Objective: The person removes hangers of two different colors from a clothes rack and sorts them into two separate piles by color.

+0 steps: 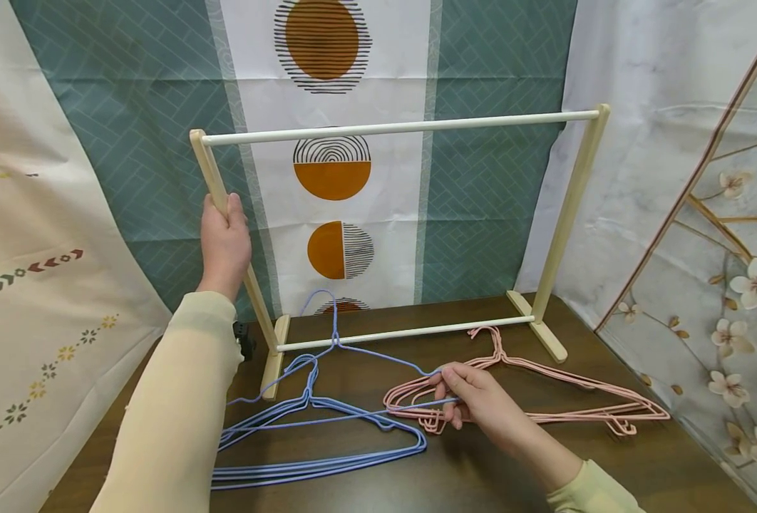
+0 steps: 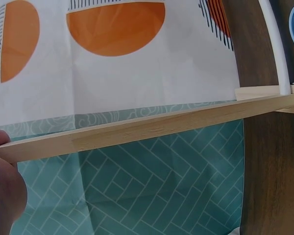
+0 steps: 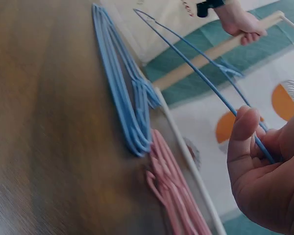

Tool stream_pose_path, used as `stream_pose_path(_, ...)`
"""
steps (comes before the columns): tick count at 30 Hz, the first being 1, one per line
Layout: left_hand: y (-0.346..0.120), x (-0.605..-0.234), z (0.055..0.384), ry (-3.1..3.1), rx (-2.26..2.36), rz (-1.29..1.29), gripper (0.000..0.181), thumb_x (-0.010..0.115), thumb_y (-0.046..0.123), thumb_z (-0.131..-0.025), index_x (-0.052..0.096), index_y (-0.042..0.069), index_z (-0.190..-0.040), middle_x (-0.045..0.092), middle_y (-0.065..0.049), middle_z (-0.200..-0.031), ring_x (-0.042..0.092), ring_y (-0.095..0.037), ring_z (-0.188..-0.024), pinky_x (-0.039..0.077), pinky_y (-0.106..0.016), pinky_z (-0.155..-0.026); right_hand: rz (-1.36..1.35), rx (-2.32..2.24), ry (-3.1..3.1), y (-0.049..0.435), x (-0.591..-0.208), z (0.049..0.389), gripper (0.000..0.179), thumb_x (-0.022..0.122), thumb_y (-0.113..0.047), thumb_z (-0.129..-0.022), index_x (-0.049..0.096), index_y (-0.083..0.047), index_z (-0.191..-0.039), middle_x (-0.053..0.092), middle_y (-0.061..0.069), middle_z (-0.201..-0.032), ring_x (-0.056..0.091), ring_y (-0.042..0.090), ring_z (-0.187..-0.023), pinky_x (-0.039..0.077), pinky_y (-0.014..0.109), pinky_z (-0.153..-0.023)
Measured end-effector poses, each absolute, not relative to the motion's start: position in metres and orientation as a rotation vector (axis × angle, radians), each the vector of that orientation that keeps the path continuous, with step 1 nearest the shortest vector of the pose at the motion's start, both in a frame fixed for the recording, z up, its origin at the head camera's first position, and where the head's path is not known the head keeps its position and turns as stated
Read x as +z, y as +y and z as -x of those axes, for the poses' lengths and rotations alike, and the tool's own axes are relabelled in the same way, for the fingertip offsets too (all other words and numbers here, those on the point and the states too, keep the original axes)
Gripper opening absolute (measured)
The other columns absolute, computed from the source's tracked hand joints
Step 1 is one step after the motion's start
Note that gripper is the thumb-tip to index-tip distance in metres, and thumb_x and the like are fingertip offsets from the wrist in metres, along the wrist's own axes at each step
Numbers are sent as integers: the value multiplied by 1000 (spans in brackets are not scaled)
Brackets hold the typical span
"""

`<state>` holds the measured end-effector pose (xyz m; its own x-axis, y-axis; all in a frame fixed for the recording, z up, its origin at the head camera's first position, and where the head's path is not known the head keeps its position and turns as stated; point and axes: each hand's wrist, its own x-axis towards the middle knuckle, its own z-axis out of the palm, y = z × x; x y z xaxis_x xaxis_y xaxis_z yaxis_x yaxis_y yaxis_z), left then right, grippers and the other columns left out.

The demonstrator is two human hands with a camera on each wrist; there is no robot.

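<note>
My left hand (image 1: pixel 218 242) grips the left post (image 2: pixel 152 128) of a wooden clothes rack, about midway up. In the head view my right hand (image 1: pixel 484 406) pinches a blue clothes hanger (image 1: pixel 378 355) by its right end. That hanger is raised off the table in front of the rack, its hook upward near the left post. Below it a stack of blue hangers (image 3: pixel 118 90) lies on the table. A stack of pink hangers (image 1: pixel 502 356) lies to the right, behind and beside my right hand. The right wrist view shows thumb and fingers closed on the blue wire.
The rack's white top bar (image 1: pixel 404 128) spans between its two posts, with nothing hung on it. A lower bar (image 1: pixel 410 333) runs just above the dark wooden table (image 1: pixel 481 477). Patterned cloths (image 1: pixel 494 214) hang behind and at both sides.
</note>
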<state>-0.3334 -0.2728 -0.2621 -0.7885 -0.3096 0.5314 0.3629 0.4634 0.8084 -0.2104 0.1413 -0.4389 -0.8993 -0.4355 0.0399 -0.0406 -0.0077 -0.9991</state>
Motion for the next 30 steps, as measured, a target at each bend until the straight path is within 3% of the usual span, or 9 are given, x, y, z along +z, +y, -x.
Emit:
stream_pose_path(12,-271,-263,331,-2068,-1351,61,63,30,60,-117,36,10,-154,43,-3,-108,44,-21,-87,40,-39,-75,438,-1975,1816,111,-460,198,39,43,-17,-122,58,17,-130,65,6,-94,62,8,-66,50,21,-59)
stream_pose_path(23,-271,-260,331,-2058,-1366,52,58,32,61,-117,38,12,-148,43,-1,-107,44,-20,-87,40,-39,-76,375,-1955,1801,96,-469,191,36,42,-14,-122,60,17,-130,62,6,-96,62,8,-68,52,21,-58)
stream_pose_path(30,-272,-261,332,-2054,-1364,51,55,32,59,-118,39,13,-147,43,-1,-106,43,-19,-85,40,-38,-74,444,-1801,2077,89,-473,187,32,44,-17,-121,63,8,-115,58,5,-83,57,9,-51,42,21,-43)
